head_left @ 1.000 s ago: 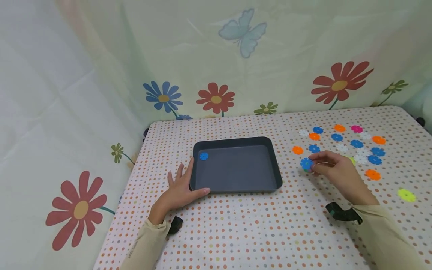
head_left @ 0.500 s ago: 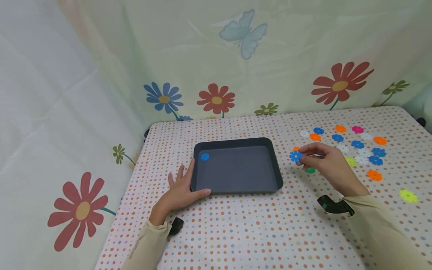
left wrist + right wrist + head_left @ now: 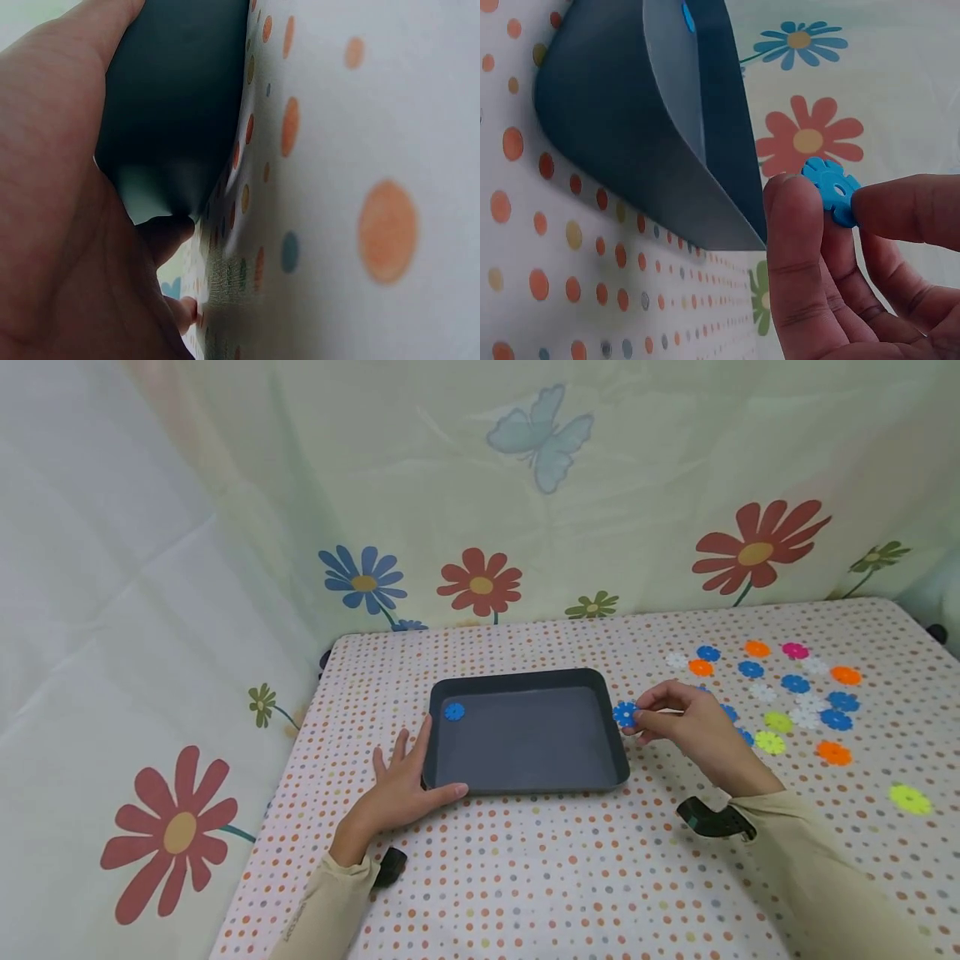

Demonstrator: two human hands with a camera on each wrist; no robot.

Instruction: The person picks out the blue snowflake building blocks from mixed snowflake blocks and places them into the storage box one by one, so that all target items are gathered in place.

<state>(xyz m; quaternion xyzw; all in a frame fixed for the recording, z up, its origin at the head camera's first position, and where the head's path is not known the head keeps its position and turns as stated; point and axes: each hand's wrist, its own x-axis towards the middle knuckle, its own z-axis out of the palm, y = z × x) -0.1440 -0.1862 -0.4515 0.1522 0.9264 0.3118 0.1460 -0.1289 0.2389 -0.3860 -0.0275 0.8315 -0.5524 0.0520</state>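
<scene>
A dark grey rectangular tray [image 3: 525, 735] lies on the dotted tablecloth, with one blue flower-shaped disc [image 3: 454, 712] inside near its far left corner. My left hand [image 3: 397, 785] rests against the tray's near left corner, fingers spread and thumb along the front edge; in the left wrist view the palm lies beside the dark tray wall [image 3: 176, 97]. Between thumb and fingertips, my right hand [image 3: 693, 727] pinches another blue flower-shaped disc [image 3: 625, 714] just at the tray's right rim. The right wrist view shows this notched disc [image 3: 831, 189] with a hole in its middle.
Several flower-shaped discs in blue, orange [image 3: 834, 752], white [image 3: 763, 692], pink [image 3: 795, 650] and yellow [image 3: 911, 798] lie scattered on the right of the table. Some are partly hidden behind the right hand. A flowered curtain [image 3: 637, 485] hangs behind the table.
My right hand has moved left with the pinched blue disc, from beside the scattered discs to the tray's right rim. The left hand and the tray have stayed in place.
</scene>
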